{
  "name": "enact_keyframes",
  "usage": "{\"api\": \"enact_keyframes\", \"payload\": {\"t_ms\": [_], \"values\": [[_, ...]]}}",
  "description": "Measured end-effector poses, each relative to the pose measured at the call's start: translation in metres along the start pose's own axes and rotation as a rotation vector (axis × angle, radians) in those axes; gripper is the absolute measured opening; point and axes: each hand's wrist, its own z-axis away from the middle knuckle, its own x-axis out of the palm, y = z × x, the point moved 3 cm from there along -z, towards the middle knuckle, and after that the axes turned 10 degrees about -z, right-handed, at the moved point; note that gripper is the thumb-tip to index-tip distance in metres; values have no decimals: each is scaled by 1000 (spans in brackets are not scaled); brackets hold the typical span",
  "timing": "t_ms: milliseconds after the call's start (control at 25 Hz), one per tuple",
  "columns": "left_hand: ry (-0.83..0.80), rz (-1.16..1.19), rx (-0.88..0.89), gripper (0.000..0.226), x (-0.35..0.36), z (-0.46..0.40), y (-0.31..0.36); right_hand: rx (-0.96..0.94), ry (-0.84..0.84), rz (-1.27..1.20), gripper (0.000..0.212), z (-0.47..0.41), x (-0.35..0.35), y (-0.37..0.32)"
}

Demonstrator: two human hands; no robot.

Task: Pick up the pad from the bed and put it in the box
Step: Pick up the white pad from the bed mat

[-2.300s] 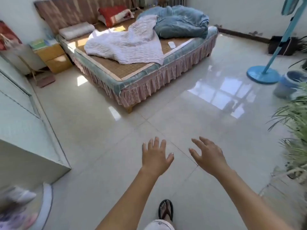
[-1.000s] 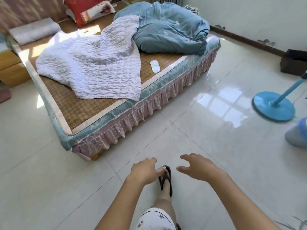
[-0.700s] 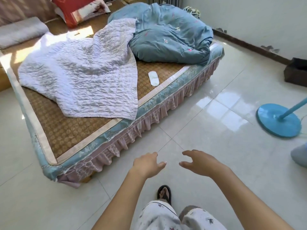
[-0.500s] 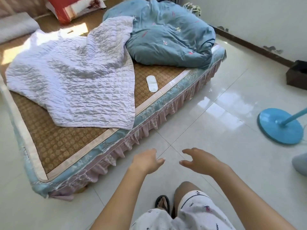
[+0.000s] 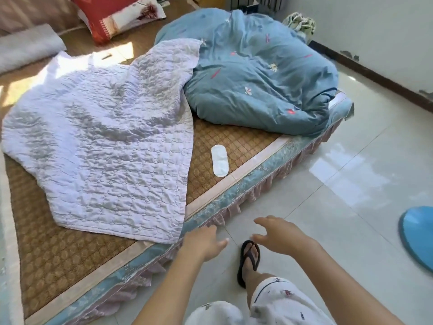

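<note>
A small white oval pad [image 5: 219,160] lies flat on the woven mat of the bed [image 5: 236,144], close to the near edge, between a white quilt and a blue duvet. My left hand [image 5: 203,242] hovers beside the bed's frilled edge, fingers loosely curled and holding nothing. To its right, over the floor tiles, my right hand [image 5: 278,233] is spread and also holds nothing. Both hands are well short of the pad. No box is in view.
A crumpled white quilt [image 5: 105,141] covers the left of the bed; a bunched blue duvet [image 5: 257,73] fills the far right. A red pillow [image 5: 112,15] lies at the head. A blue fan base [image 5: 419,238] sits on the glossy tiles at right. My sandalled foot [image 5: 249,259] stands by the bed.
I have walked from across the room up to the bed's side. The bed and pad now fill the view much closer, and my hands stay empty in front of me.
</note>
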Motion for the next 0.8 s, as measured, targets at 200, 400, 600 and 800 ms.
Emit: {"api": "enact_keyframes", "payload": {"t_ms": [200, 400, 600, 800], "values": [[0, 37, 3, 47, -70, -88, 11, -1, -68, 72, 58, -81, -70, 3], [-32, 39, 7, 50, -103, -188, -5, 31, -83, 58, 55, -161, -98, 6], [-27, -16, -9, 52, -97, -302, -21, 88, -126, 9, 55, -253, -98, 12], [20, -63, 40, 72, -62, -410, -19, 77, -199, 14, 54, -330, -77, 34]]}}
